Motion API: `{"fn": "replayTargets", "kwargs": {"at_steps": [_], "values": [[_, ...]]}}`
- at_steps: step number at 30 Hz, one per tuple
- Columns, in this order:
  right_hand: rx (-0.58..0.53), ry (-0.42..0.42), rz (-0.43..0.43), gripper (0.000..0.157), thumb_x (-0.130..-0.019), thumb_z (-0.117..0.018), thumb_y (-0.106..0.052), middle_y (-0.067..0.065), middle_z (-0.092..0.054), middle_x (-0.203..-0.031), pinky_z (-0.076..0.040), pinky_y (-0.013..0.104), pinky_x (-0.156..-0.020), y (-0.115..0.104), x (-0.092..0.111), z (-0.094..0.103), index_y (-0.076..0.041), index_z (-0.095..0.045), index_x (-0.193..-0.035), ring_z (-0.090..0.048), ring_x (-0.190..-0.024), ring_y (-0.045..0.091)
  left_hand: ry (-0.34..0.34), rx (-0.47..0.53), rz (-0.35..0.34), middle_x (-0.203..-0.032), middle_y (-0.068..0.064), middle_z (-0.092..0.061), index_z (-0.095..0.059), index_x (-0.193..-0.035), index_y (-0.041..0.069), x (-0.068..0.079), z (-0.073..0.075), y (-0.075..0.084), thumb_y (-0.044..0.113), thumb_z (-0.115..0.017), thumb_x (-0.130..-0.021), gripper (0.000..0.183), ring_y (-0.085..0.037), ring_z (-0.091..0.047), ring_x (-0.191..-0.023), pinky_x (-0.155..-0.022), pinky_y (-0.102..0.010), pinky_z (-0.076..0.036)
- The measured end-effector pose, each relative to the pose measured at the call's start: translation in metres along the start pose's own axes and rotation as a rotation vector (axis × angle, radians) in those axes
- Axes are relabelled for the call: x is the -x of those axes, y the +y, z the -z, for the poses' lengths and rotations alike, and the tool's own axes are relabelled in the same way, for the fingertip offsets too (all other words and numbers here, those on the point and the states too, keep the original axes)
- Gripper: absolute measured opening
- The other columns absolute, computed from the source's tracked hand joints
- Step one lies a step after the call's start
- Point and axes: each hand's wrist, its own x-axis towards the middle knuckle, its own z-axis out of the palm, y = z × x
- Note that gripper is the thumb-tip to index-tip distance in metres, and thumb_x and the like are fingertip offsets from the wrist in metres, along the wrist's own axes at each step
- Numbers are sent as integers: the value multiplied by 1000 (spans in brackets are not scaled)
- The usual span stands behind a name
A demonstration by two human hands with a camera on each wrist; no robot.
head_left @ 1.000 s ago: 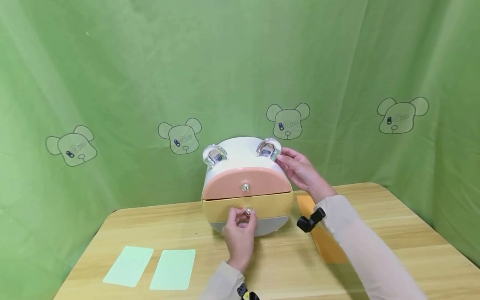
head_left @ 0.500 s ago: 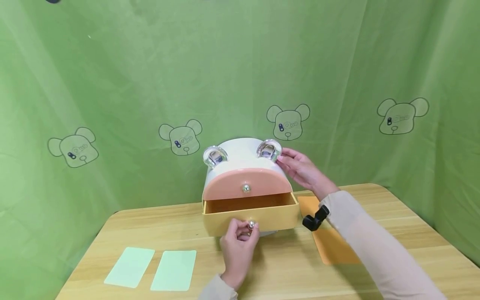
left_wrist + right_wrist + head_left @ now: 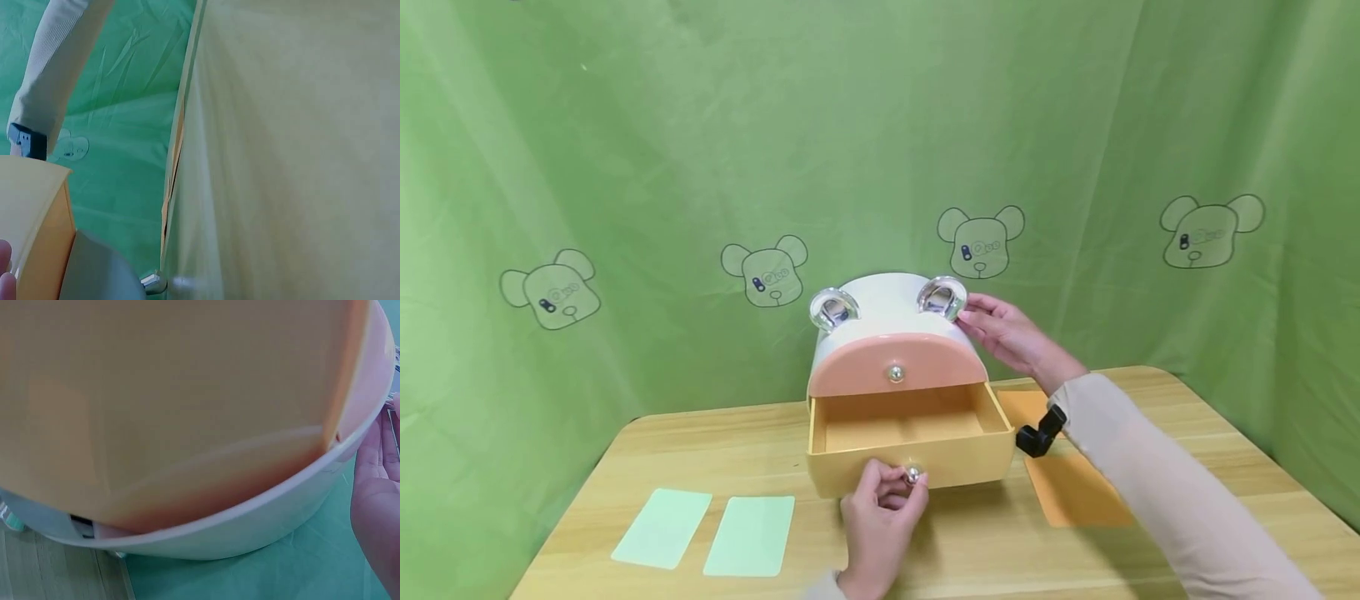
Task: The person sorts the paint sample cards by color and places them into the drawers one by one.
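Note:
A white drawer box [image 3: 887, 302] with a rounded top stands on the table, with shiny ear-shaped pieces on top. Its pink top drawer [image 3: 850, 371] is closed; below it, the yellow drawer [image 3: 842, 475] sticks far out, its inside showing. My left hand [image 3: 880, 521] pinches the yellow drawer's round silver knob [image 3: 913, 474] between thumb and fingers. At the box's right side, my right hand [image 3: 1011, 336] holds the right ear [image 3: 942, 298], thumb at its lower edge and fingertips partly hidden behind it. In the right wrist view the drawer's underside [image 3: 187, 381] fills much of the picture.
Two pale green cards [image 3: 662, 527] lie side by side at the table's left. An orange sheet [image 3: 1071, 492] lies at the right, partly under my right forearm. Behind the wooden table [image 3: 715, 442] hangs a green curtain [image 3: 865, 125] with bear drawings.
My left hand has drawn the yellow drawer out of the box by its knob, toward me. The right hand stays at the ear, while its forearm has shifted slightly right.

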Motion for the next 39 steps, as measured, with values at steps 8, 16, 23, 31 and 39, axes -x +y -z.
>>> {"fn": "replayTargets", "kwargs": {"at_steps": [8, 16, 23, 31, 39], "values": [[-9, 3, 4, 29, -92, -49, 7, 1, -65, -105, -47, 18, -91, 0, 1, 2, -14, -62, -105, -63, -95, 11, -10, 35, 35, -70, -7, -70, -55, -78, 5, 17, -1, -18, -8, -75, -70, 25, -4, -63, -57, -45, -16, -51], [-23, 3, 20, 32, -93, -46, 8, 1, -65, -104, -47, 18, -92, 1, 1, 0, -15, -65, -103, -63, -96, 10, -43, 18, -87, -71, -8, -70, -55, -82, 4, 29, 1, -15, -7, -75, -71, 26, -5, -64, -55, -47, -14, -51], [-32, -12, 21, 29, -92, -48, 7, 1, -66, -105, -47, 18, -92, 2, 0, 0, -14, -65, -103, -62, -96, 11, 12, 55, -34, -70, -8, -70, -56, -79, 4, 34, 4, -5, -8, -77, -68, 27, -5, -63, -54, -45, -16, -51], [-40, -5, 16, 29, -92, -48, 8, 2, -65, -104, -47, 18, -92, 3, 0, -3, -13, -65, -103, -62, -96, 11, 4, 78, -28, -69, -10, -70, -55, -79, 3, 35, 12, -4, -9, -76, -69, 26, -5, -64, -55, -44, -17, -51], [-44, 11, 24, 29, -92, -48, 7, 1, -65, -104, -47, 18, -92, 3, 1, -4, -14, -65, -101, -62, -96, 10, -47, 83, -140, -68, -14, -69, -50, -76, 1, 34, 21, -12, -15, -74, -65, 31, -9, -66, -57, -45, -17, -52]]}}
